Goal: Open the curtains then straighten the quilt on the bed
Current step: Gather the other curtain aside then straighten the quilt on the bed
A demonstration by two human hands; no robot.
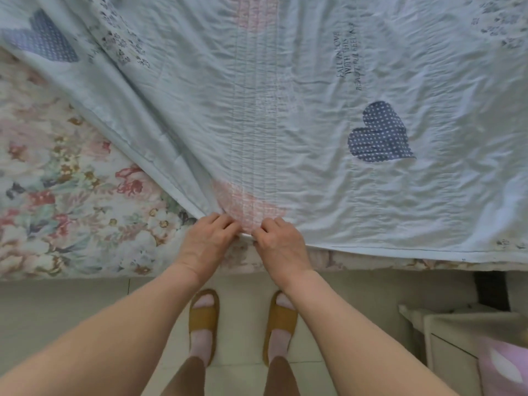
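Head view, looking down over the near edge of a bed. Quilt (300, 115): pale blue, thin, finely crinkled cloth; a vertical band of close parallel stitching down its middle crossing pink patches; a navy heart patch with white dots (378, 134) to the right, a second dotted heart at far left; dark printed lettering (347, 55) far right of centre; small floral-print panels. It covers the centre and right of the bed, its hem running along the near right edge, and its left edge slants away in long folds. Floral bedsheet (57, 190): cream ground, pink, red and green flowers, lying bare to the left of the quilt. Left hand (207, 241): fingers curled, pinching the quilt's near hem beside the gathered folds. Right hand (281, 242): fingers curled, pinching the same hem just beside the left hand, a short strip of hem between them. The quilt spreads away from both hands, far and to the right. Floor (57, 310): pale tiles. Slippers (204, 312): mustard, open-toed, worn over pale socks. Low cream cabinet (445, 338) at near right, a pink cushion-like object in front of it.
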